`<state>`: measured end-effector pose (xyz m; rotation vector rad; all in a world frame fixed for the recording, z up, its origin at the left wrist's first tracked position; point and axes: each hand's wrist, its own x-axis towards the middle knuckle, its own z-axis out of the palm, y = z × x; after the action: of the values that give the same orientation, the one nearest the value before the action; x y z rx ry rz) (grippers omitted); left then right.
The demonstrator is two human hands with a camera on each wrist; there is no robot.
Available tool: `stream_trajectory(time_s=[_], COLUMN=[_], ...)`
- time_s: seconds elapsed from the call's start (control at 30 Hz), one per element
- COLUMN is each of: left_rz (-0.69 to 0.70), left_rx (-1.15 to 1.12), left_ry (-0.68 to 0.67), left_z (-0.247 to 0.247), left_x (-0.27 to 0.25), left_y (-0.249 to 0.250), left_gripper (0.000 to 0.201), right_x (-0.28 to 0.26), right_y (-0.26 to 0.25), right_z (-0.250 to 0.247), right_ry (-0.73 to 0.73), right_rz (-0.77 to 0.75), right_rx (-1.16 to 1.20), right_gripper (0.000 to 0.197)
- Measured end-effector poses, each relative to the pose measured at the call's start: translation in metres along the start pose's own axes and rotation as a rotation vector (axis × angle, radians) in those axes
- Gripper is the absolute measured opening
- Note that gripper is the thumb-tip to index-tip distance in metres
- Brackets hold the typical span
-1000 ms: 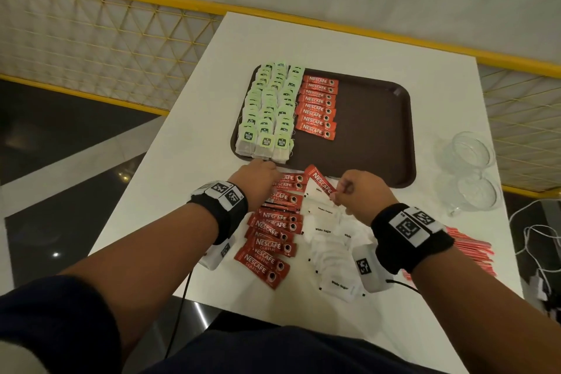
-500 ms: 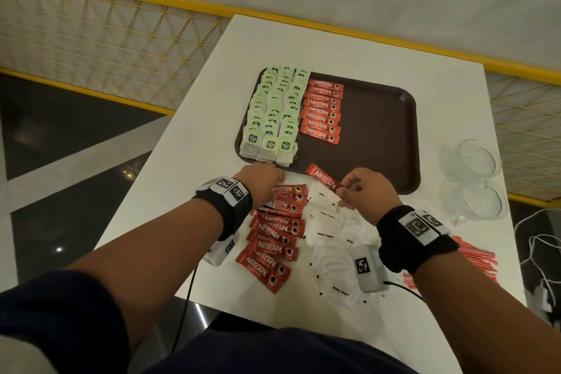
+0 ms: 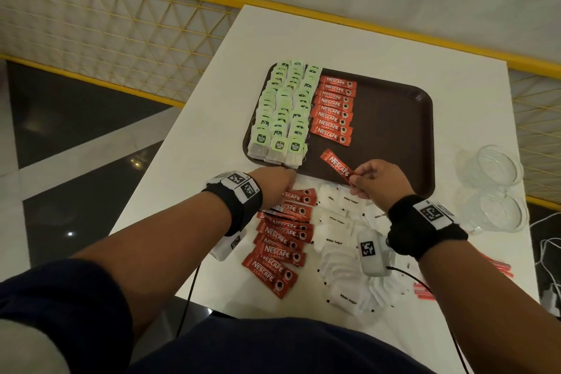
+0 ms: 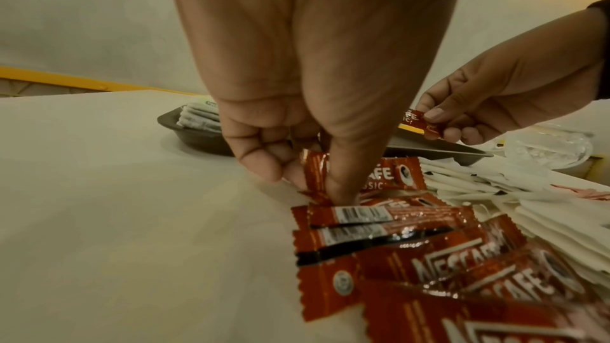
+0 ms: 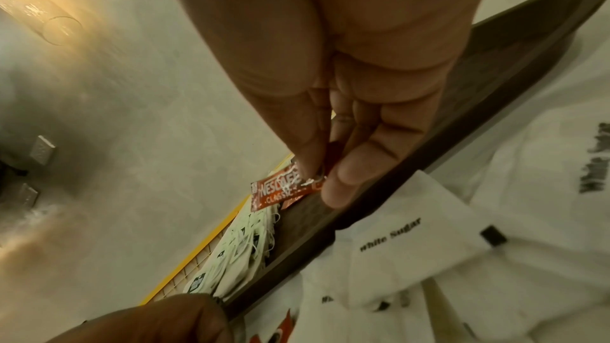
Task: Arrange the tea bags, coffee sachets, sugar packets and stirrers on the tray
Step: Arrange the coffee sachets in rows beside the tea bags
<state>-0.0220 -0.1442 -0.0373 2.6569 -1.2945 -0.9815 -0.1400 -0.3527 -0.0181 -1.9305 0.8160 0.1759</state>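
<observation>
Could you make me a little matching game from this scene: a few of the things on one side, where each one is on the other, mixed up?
Things:
1. tea bags
2. sugar packets
3. glass cups
4. coffee sachet in the right hand

Places:
A. on the table, right of the tray
B. held above the tray's near edge
C. in rows on the tray's left side
D. piled on the table, near side of the tray

Pairs: 1-C, 2-D, 3-A, 4-B
</observation>
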Motion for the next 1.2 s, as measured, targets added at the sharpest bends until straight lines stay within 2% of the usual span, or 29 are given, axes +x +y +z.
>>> stream_trajectory(time_s=[0.2, 0.37, 0.53, 0.67, 0.73, 0.93, 1.2], left_rz=[0.045, 0.088, 0.052, 0.043, 0.041, 0.047, 0.047], left_rx=[0.111, 0.25, 0.009, -0.182, -0.299, -0.558, -0.722], left_ry=[-0.038, -0.029, -0.039, -0.021, -0.001, 0.059, 0.104], left_z=[-0.002, -0.005, -0.012, -0.022, -0.028, -0.04, -0.048], left_x=[-0.001, -0.001, -0.003, -0.002, -0.003, -0.003, 0.008], left_y=[0.001, -0.004, -0.015, -0.031, -0.036, -0.042, -0.046], left_gripper=[0.018, 0.027, 0.013, 0.022, 0.026, 0.024, 0.026], right_x=[0.011, 0.02, 0.04, 0.059, 0.069, 0.091, 0.105], right_y=[0.0, 0.002, -0.006, -0.016, -0.018, -0.023, -0.021], right_z=[0.004, 0.001, 0.001, 0.007, 0.011, 0.015, 0.016], right_ry=[-0.015, 0.019, 0.037, 0.032, 0.056, 0.148, 0.186], right_rz=[0.035, 0.047, 0.147, 0.179, 0.211, 0.228, 0.193], right_rx=[0.033, 0.009, 0.148, 0.132, 0.128, -0.01, -0.209], right_gripper=[0.009, 0.007, 0.011, 0.009, 0.015, 0.02, 0.028])
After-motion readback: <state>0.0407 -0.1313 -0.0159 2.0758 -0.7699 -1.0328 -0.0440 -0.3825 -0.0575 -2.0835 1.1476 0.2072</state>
